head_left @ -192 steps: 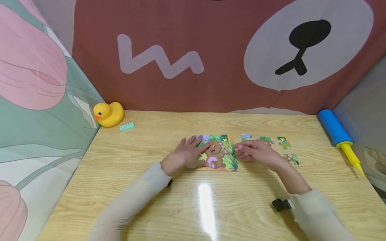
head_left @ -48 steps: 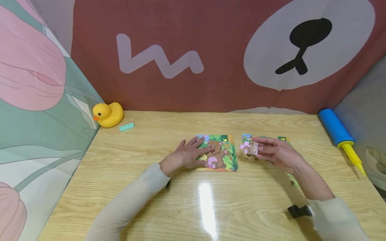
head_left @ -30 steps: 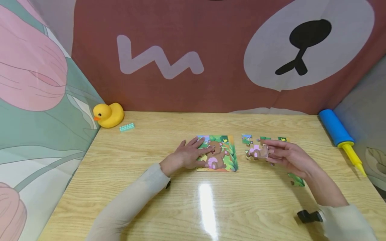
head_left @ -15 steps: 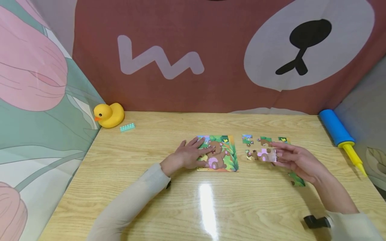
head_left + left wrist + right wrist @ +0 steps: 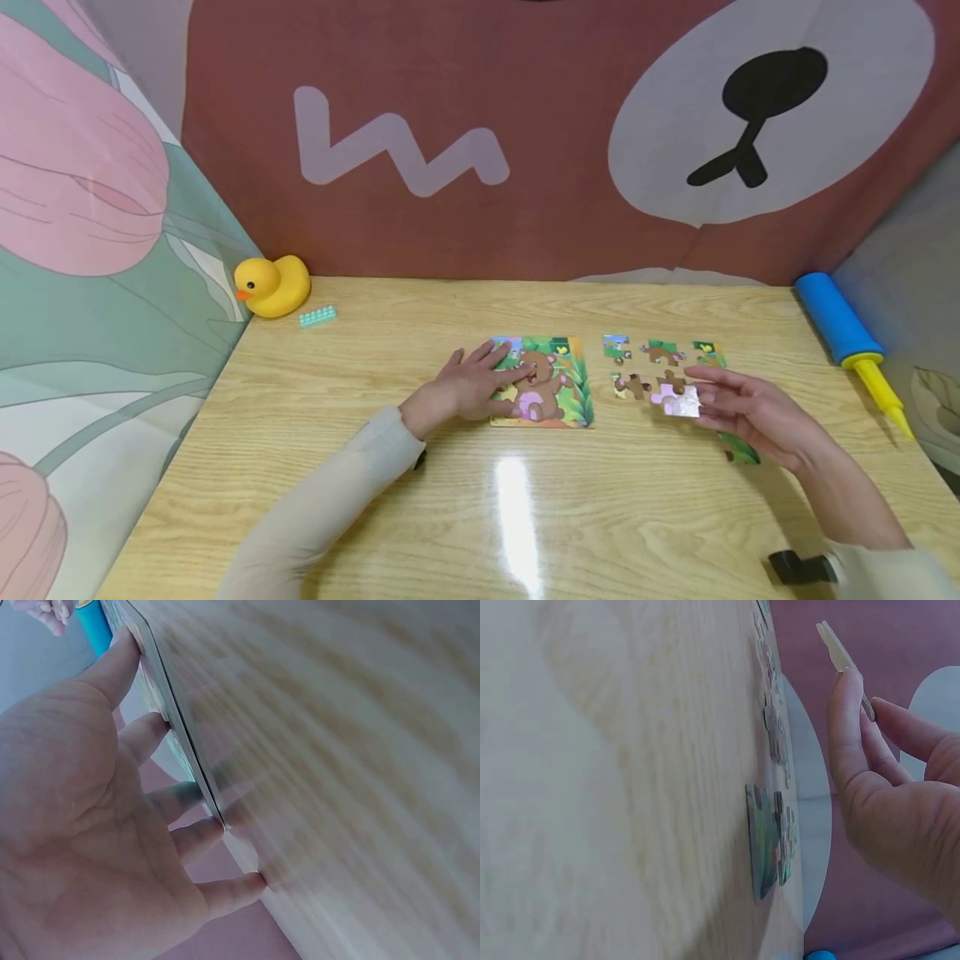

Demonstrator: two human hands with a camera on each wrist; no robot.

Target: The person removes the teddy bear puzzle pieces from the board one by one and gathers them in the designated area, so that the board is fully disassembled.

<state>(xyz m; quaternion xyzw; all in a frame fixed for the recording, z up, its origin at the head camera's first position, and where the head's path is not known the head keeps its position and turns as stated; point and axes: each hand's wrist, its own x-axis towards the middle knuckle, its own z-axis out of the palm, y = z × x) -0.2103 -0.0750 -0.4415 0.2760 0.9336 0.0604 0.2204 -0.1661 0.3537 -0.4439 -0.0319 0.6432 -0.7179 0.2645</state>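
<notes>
In the head view, my left hand (image 5: 468, 387) rests with spread fingers on the left part of a square bear picture board (image 5: 553, 404). The left wrist view shows its fingertips along the board's thin edge. Right of the board, my right hand (image 5: 757, 417) pinches a lilac-and-brown jigsaw piece (image 5: 678, 402) between thumb and fingers. That jigsaw piece (image 5: 841, 654) is raised off the table in the right wrist view. Loose pieces lie around it: a blue-and-green piece (image 5: 617, 346), a bear-head piece (image 5: 663, 353), a yellow-bird piece (image 5: 708, 352) and a brown piece (image 5: 630, 386).
A green piece (image 5: 741, 450) lies partly hidden below my right hand. At the back left stand a yellow rubber duck (image 5: 273, 287) and a mint toy brick (image 5: 317, 317). A blue-and-yellow hand pump (image 5: 840, 325) lies along the table's right side.
Since the earliest frame, my right hand has left the board's right edge and holds the lilac-and-brown jigsaw piece. Over the last second it has carried it rightward and nearer. My left hand stays put.
</notes>
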